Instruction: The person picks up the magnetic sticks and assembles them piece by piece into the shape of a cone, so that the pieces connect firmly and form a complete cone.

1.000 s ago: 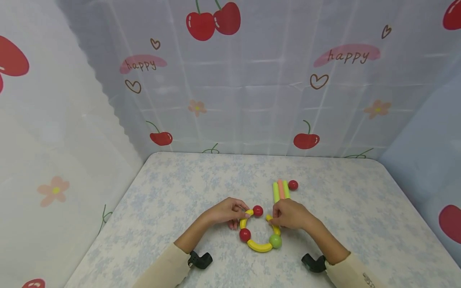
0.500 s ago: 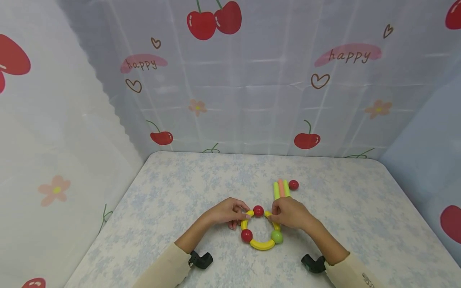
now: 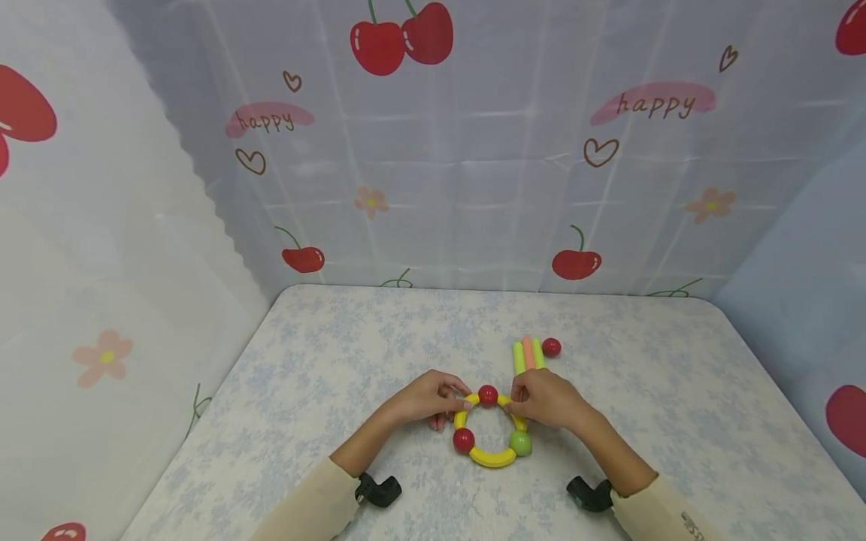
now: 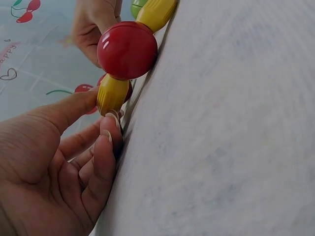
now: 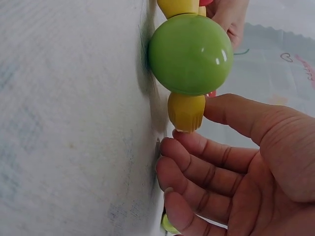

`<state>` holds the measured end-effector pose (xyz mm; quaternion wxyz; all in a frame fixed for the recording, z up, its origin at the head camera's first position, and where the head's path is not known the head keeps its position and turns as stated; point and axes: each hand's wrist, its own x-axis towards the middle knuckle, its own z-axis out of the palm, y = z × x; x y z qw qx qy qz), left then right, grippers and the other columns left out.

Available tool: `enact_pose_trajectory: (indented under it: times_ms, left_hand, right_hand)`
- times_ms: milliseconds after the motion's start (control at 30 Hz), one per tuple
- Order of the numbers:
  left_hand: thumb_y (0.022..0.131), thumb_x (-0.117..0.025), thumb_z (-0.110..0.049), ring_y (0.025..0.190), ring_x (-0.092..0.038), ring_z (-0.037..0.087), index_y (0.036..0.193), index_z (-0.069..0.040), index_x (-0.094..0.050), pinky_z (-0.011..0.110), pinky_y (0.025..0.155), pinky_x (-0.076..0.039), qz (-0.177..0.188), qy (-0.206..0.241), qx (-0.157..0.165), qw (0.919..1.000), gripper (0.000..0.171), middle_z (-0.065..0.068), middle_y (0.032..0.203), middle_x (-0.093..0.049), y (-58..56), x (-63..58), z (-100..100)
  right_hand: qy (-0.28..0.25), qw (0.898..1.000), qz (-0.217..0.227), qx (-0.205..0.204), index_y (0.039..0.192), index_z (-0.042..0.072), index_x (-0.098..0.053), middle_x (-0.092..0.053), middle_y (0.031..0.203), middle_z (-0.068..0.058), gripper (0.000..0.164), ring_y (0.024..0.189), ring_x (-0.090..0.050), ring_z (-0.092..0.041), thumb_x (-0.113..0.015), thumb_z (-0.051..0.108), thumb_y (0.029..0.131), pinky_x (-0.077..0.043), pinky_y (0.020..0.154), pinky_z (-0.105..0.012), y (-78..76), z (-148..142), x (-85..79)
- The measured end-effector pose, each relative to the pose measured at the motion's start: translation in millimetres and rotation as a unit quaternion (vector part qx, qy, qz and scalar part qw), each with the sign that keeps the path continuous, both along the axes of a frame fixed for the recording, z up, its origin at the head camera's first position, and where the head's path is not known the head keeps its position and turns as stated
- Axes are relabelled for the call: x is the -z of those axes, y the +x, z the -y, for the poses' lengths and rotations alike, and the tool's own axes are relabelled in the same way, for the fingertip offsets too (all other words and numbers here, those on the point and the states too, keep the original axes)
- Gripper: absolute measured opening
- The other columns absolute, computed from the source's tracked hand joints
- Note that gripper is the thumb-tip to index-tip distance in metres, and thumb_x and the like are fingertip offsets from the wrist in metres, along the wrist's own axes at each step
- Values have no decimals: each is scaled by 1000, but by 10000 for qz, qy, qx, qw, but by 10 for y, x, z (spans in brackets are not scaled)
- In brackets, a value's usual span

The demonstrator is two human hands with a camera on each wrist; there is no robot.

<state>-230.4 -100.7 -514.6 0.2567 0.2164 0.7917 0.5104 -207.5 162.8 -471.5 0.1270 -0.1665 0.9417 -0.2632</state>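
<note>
A ring of curved yellow rods and balls lies on the table between the hands. In the head view the left hand point(image 3: 433, 398) pinches the left yellow rod point(image 3: 460, 421), and the right hand point(image 3: 549, 398) pinches the right yellow rod point(image 3: 520, 424). A red ball point(image 3: 488, 395) sits at the top where these rods meet it. Lower down, a second red ball point(image 3: 463, 440) and a green ball point(image 3: 520, 442) are joined by the bottom yellow rod point(image 3: 492, 457). The right wrist view has thumb and index finger at the yellow rod point(image 5: 186, 112) below the green ball.
Beyond the right hand lie straight rods, two light green point(image 3: 519, 358) and one pink-orange point(image 3: 529, 353), their near ends hidden by that hand. A loose red ball point(image 3: 551, 347) is beside them. The patterned tabletop point(image 3: 379, 330) ends at a printed curtain point(image 3: 433, 225).
The right hand has brought the upper end of the right yellow rod to the top red ball, closing the gap in the ring. The ring's lower part has shifted slightly right and away.
</note>
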Motion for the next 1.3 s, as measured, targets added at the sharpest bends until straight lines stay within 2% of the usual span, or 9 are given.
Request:
enact_pose_trajectory:
  times_ms: [233, 333, 467, 600, 733, 967, 1300]
  left_hand:
    - [94, -75, -26, 43, -57, 14, 114, -15, -73, 24, 41, -48, 112, 102, 14, 9999, 23, 5, 64, -65, -19, 21, 23]
    - [94, -75, -26, 43, -57, 14, 114, -15, -73, 24, 42, -48, 112, 120, 40, 9999, 24, 5, 65, -65, -18, 31, 30]
    - [93, -76, -26, 43, -56, 14, 114, -16, -74, 23, 42, -47, 118, 106, 22, 9999, 23, 5, 66, -65, -10, 39, 35]
    - [94, -76, -27, 43, -56, 14, 115, -16, -74, 24, 42, -48, 154, 105, 57, 9998, 24, 5, 67, -65, -3, 46, 35]
    - [94, -76, -28, 43, -56, 14, 116, -16, -74, 24, 42, -48, 133, 120, 55, 9998, 25, 6, 67, -66, -15, 55, 36]
    - [94, -75, -27, 43, -56, 14, 117, -14, -73, 24, 41, -47, 99, 116, 27, 9999, 26, 4, 67, -66, -19, 47, 29]
    - [95, -75, -26, 43, -56, 14, 116, -14, -73, 24, 41, -47, 74, 136, -1, 9999, 25, 4, 67, -66, -8, 41, 31]
  right_hand:
    - [-227, 9997, 18, 11, 73, 15, -65, -55, 60, 4, 24, 56, -51, -13, -82, 25, 87, -42, 51, -26, -38, -75, -34]
    - [-326, 9992, -46, 241, 77, 13, -68, -55, 63, 2, 20, 57, -52, -14, -79, 24, 90, -44, 52, -27, -77, -144, -68]
    - [-464, 9971, -339, 494, 88, 10, -73, -59, 70, 1, 13, 60, -54, -15, -77, 21, 92, -46, 53, -30, -138, -271, -112]
    - [-527, 9938, -654, 730, 94, 8, -74, -62, 76, 0, 13, 62, -55, -15, -76, 21, 93, -47, 53, -31, -185, -407, -144]
    - [-559, 9900, -754, 1053, 98, 4, -73, -65, 81, -3, 18, 62, -57, -15, -75, 21, 93, -49, 54, -30, -243, -504, -135]
    - [-177, 9869, -396, 1554, 91, 5, -72, -61, 72, -3, 20, 60, -55, -17, -75, 25, 92, -45, 53, -30, -328, -556, -15]
    - [8, 9856, -101, 1690, 86, 6, -70, -59, 67, -2, 24, 57, -54, -17, -76, 29, 91, -42, 51, -28, -420, -493, 121]
